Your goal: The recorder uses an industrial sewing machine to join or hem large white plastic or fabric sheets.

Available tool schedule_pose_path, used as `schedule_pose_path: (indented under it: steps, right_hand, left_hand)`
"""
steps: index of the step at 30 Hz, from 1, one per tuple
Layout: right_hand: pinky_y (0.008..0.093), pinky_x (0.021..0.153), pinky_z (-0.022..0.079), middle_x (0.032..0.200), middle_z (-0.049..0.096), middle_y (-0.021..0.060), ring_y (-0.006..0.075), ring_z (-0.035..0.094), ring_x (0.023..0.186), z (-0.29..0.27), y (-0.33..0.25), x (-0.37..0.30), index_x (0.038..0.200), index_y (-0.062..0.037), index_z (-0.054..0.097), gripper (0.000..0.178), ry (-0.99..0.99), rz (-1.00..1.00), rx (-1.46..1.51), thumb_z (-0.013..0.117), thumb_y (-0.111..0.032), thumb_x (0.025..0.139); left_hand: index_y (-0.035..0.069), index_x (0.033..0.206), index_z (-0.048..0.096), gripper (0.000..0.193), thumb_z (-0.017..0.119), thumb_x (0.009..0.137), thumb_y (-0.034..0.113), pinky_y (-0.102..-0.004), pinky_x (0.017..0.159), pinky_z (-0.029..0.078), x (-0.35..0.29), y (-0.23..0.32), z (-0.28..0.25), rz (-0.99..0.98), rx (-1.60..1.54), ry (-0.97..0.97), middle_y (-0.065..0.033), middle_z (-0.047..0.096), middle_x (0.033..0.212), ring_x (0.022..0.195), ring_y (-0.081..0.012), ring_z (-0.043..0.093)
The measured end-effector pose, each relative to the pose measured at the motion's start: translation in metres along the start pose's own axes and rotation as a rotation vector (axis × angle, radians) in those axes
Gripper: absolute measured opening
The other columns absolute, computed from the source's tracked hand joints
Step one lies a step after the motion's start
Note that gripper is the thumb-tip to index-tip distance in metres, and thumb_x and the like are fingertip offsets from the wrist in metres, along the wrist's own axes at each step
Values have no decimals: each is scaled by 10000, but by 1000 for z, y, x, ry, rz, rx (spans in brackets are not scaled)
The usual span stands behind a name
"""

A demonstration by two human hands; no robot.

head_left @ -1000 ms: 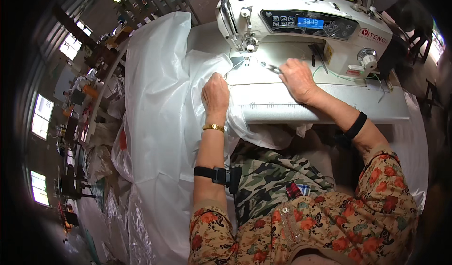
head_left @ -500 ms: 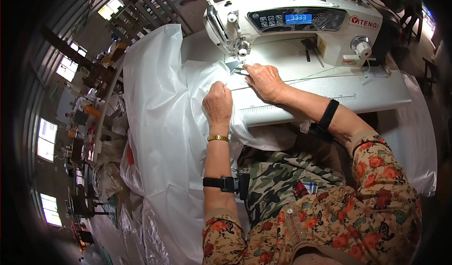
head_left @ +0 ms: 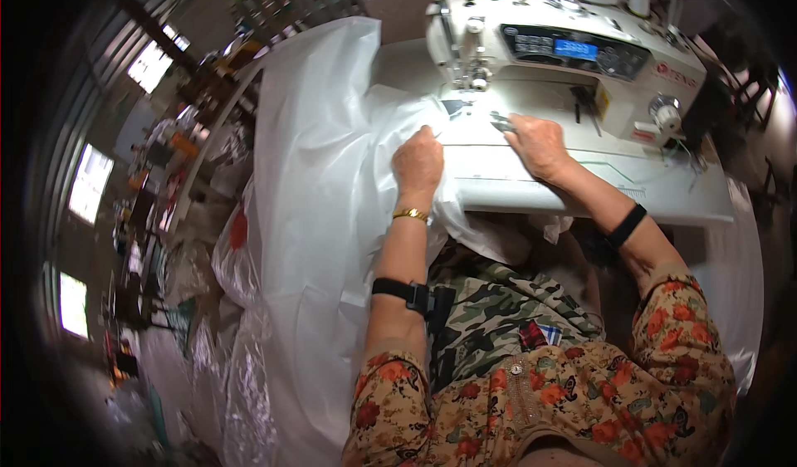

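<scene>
white fabric (head_left: 324, 185); white sewing machine (head_left: 573, 60); camouflage trousers (head_left: 490, 326); red-floral sleeves (head_left: 689, 367)

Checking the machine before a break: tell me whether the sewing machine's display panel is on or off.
On. The small screen on the white sewing machine glows blue, brighter than the dark panel around it.

Our left hand (head_left: 418, 164) lies palm down, fingers curled forward toward twelve o'clock, forearm running straight back to six. Our right hand (head_left: 538, 141) (at about two o'clock from the left) pinches at its fingertips, its forearm angling back toward five o'clock.
</scene>
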State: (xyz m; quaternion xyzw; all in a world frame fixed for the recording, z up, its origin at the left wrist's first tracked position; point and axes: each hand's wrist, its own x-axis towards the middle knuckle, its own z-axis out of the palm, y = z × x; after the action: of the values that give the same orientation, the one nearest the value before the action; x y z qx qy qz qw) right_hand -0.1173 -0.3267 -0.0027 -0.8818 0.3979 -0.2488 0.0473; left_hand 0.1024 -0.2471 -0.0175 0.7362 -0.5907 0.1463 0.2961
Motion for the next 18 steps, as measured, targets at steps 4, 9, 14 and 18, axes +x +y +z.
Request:
schedule_pose_path:
  steps: [4, 9, 14, 18]
  right_hand:
    - [430, 916, 442, 1112, 619, 113, 274, 582, 1069, -8, -28, -8, 1137, -76, 609, 396, 329, -356, -202, 729, -212, 785]
    - [448, 991, 382, 1269, 544, 113, 314, 485, 1194, 5, -121, 16, 1253, -84, 570, 491, 343, -545, 280, 727, -183, 799]
    - [518, 1073, 320, 1485, 354, 189, 400, 338, 1344, 21, -167, 80, 1412, -142, 457, 631, 370, -620, 537, 657, -426, 885]
    - [551, 1128, 269, 1543, 234, 225, 451, 227, 1407, 57, -200, 118, 1456, -244, 410, 729, 317, -623, 551, 671, -535, 841]
  left_hand:
    - [15, 1044, 638, 298, 578, 907, 274, -481, 843, 483, -5, 1, -28, -84, -172, -204, -218, 671, 968, 944, -392, 629]
    - [-22, 1146, 600, 299, 599, 883, 120, -447, 884, 477, -70, 25, -145, 111, -137, -141, -204, 639, 1120, 1033, -384, 598]
    - [-7, 1278, 566, 458, 657, 833, 46, -427, 1024, 413, -207, 23, -285, -167, -20, 155, -195, 564, 1324, 1201, -366, 540]
    - [-7, 1373, 484, 499, 614, 924, 166, -445, 1092, 351, -373, -24, -353, -766, 365, 399, -191, 515, 1392, 1276, -362, 486]
